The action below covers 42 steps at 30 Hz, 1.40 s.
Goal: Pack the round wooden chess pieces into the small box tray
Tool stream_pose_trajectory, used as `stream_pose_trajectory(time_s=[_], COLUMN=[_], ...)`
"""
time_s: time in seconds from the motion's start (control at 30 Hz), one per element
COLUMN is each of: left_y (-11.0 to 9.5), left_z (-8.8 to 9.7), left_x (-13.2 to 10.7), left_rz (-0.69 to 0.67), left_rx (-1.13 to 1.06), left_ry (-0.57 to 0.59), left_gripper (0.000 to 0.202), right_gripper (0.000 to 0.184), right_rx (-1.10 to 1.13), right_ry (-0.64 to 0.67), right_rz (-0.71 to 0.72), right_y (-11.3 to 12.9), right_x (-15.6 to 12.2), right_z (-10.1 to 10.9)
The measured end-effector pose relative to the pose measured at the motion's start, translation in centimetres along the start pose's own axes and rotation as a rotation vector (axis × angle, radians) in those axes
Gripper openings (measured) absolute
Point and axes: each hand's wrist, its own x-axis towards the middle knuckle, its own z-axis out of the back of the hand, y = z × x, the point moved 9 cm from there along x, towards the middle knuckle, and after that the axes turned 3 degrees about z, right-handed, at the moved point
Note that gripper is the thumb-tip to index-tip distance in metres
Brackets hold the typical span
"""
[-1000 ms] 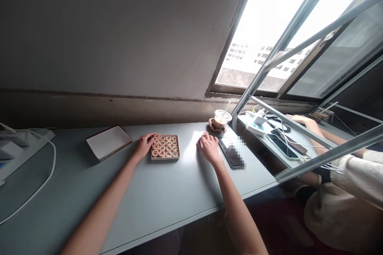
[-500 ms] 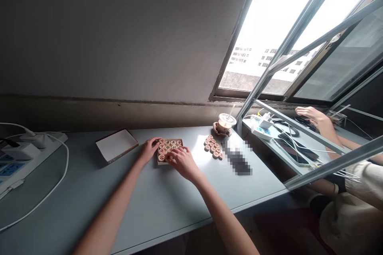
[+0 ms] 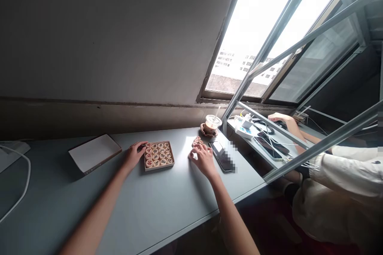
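Observation:
A small square wooden box (image 3: pixel 159 164) filled with round wooden chess pieces sits on the grey desk (image 3: pixel 143 207). My left hand (image 3: pixel 134 153) rests against the box's left side, fingers curled on its edge. My right hand (image 3: pixel 202 158) lies on the desk to the right, fingers bent down over a cluster of loose chess pieces (image 3: pixel 197 141). Whether it grips a piece is hidden by the fingers.
The box lid (image 3: pixel 93 153) lies to the left. A phone (image 3: pixel 220 154) lies just right of my right hand, an iced drink cup (image 3: pixel 212 123) behind it. A white cable (image 3: pixel 18 195) runs at far left. Another person sits at the neighbouring desk (image 3: pixel 263 147) with phones and chargers.
My right hand has moved from the box back to the loose pieces by the phone. My left hand has stayed on the box. The camera view has shifted.

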Motion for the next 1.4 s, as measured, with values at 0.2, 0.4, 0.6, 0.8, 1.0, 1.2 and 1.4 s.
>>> stream_pose_trajectory(time_s=[0.2, 0.4, 0.6, 0.8, 1.0, 1.2, 1.4], left_y=[-0.5, -1.5, -1.2, -1.1, -1.2, -1.1, -1.5], left_z=[0.1, -0.1, -0.1, -0.2, -0.3, -0.2, -0.1], left_x=[-0.2, -1.0, -1.1, -0.9, -0.8, -1.0, -1.1], left_rz=[0.014, 0.056, 0.057, 0.050, 0.042, 0.057, 0.061], left_rx=[0.009, 0.028, 0.030, 0.032, 0.056, 0.084, 0.081], left_ry=[-0.003, 0.097, 0.106, 0.118, 0.134, 0.123, 0.113], left_gripper=[0.033, 0.029, 0.027, 0.027, 0.027, 0.028, 0.027], right_gripper=[0.025, 0.034, 0.026, 0.019, 0.019, 0.023, 0.027], right_rx=[0.069, 0.268, 0.314, 0.315, 0.439, 0.171, 0.022], right_ry=[-0.097, 0.161, 0.211, 0.129, 0.090, 0.007, -0.069], right_rz=[-0.056, 0.398, 0.443, 0.371, 0.308, 0.019, -0.158], right_y=[-0.4, 11.5, 14.7, 14.3, 13.2, 4.5, -0.4], right_x=[-0.2, 3.3, 5.3, 5.5, 6.0, 6.0, 5.1], right_z=[1.2, -2.8, -6.0, -6.6, -6.1, -5.1, -2.7])
